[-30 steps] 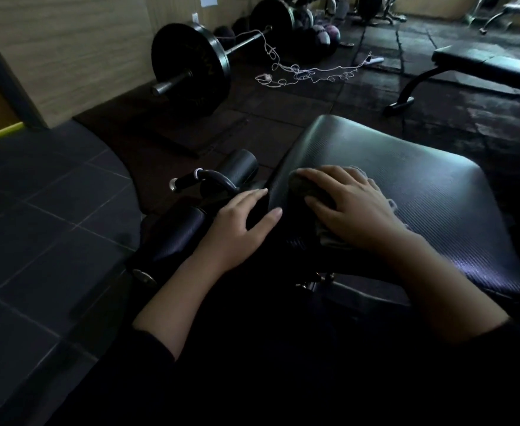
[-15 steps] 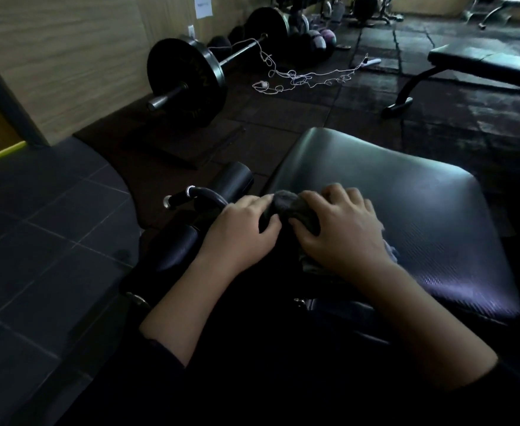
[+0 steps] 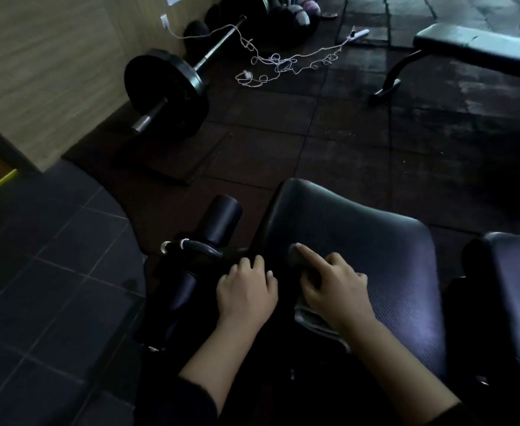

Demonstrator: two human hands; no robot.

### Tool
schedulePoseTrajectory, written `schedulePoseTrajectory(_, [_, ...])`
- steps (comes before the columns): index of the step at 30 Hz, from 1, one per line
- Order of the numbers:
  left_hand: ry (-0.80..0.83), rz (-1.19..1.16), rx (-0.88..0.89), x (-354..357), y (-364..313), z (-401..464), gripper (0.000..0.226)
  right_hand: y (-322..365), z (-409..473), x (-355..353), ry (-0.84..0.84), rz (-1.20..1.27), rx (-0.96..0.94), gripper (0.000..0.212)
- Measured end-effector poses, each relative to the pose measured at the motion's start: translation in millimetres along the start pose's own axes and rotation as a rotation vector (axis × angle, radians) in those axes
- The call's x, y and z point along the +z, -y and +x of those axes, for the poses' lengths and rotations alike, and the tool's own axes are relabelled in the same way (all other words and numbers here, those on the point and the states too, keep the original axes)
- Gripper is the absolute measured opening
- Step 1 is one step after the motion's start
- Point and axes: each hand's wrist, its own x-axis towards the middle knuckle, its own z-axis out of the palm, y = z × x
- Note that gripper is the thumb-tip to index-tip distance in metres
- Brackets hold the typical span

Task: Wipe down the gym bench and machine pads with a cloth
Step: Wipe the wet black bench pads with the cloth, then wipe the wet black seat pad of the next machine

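Note:
A black padded bench seat (image 3: 360, 235) fills the lower middle of the head view. At its left edge lies a grey cloth (image 3: 309, 319), bunched under my right hand (image 3: 332, 287). That hand grips the cloth with curled fingers while its index finger stretches forward over the bunched end. My left hand (image 3: 246, 290) rests just left of the cloth on the dark side of the seat, fingers loosely bent and holding nothing. Most of the cloth is hidden under my right hand and wrist.
Two black foam rollers (image 3: 221, 219) on a metal bar stand left of the seat. Another black pad (image 3: 516, 287) is at the right edge. On the rubber floor beyond lie a loaded barbell (image 3: 166, 90), a tangled white cord (image 3: 280, 61) and a flat bench (image 3: 479, 50).
My left hand has come off the cloth and sits beside it. My right hand has pulled back slightly toward me and its index finger has straightened over the cloth.

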Motion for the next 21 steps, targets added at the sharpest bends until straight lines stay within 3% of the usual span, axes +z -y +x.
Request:
schedulePoseTrajectory(3, [0.057,0.008,0.061,-37.0,-14.6,-12.7,0.033,8.7,-15.8,-42.6,0.048,0.100,0.089,0.049])
schedulePoseTrajectory(10, [0.228,0.070,0.321,-136.7,-43.2,-88.1,0.031,36.5,-103.9,-154.7,0.013,-0.032,0.319,0.035])
schedulePoseTrajectory(17, [0.335,0.145,0.592,-220.1,-79.3,-163.2,0.035,66.4,-203.9,-247.8,0.042,-0.155,0.705,0.029])
schedulePoseTrajectory(21, [0.395,0.187,0.773,-237.0,-117.0,-206.7,0.034,75.1,-256.9,-266.1,0.000,-0.159,0.884,0.029])
